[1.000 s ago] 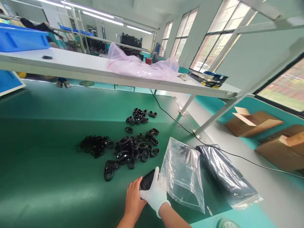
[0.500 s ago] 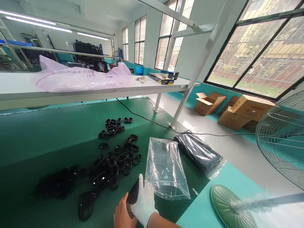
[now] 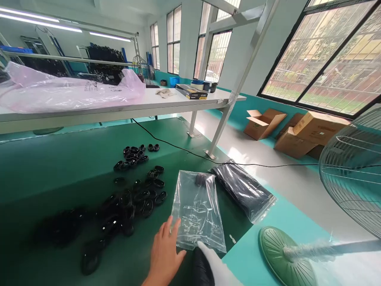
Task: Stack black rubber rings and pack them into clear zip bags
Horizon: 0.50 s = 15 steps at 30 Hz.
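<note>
Black bundle [image 3: 202, 269] is at the near edge, held by the gloved right hand [image 3: 219, 267]. The bare left hand [image 3: 164, 253] is spread wide with nothing in it, by the clear bag [image 3: 197, 212] on the green worktop [image 3: 86, 145]. Black rings [image 3: 148, 207] lie left.

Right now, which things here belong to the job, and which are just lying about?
Likely the job's: black bundle in the right hand; clear bag by the left hand; packed bag; loose black rings.
Apparently just lying about: pink plastic bag; cardboard boxes; standing fan.
</note>
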Motion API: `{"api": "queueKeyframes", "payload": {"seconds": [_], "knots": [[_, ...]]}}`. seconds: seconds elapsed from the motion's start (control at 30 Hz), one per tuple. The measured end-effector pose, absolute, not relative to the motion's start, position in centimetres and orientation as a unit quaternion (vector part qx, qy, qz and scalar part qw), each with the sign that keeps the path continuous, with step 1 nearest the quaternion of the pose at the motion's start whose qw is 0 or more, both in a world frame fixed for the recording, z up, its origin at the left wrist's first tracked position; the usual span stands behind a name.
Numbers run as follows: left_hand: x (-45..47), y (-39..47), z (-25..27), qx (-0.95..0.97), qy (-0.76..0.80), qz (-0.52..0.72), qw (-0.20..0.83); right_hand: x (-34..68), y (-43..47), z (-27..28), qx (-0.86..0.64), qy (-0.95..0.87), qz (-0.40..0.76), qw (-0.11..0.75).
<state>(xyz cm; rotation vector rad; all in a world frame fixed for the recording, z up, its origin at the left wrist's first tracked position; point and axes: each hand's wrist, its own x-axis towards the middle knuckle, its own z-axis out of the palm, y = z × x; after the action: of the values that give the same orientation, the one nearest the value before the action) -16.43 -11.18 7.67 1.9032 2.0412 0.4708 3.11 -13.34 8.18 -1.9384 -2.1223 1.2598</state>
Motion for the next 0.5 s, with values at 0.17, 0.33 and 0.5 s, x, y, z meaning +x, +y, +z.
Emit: {"api": "queueKeyframes", "payload": {"seconds": [0.17, 0.33, 0.5], "knots": [[-14.1, -9.9, 5.3, 0.681, 0.722, 0.124, -0.015, 5.8, -9.9, 8.0, -0.556, -0.746, 0.366, -0.001], [-12.0, -9.5, 6.9, 0.701, 0.688, 0.182, -0.040, 6.9, -7.4, 7.3, -0.494, -0.800, 0.341, 0.014], [-7.9, -10.8, 7.6, 0.652, 0.731, 0.198, -0.015, 7.7, -4.1, 6.8, -0.690, -0.639, 0.324, 0.102]]}}
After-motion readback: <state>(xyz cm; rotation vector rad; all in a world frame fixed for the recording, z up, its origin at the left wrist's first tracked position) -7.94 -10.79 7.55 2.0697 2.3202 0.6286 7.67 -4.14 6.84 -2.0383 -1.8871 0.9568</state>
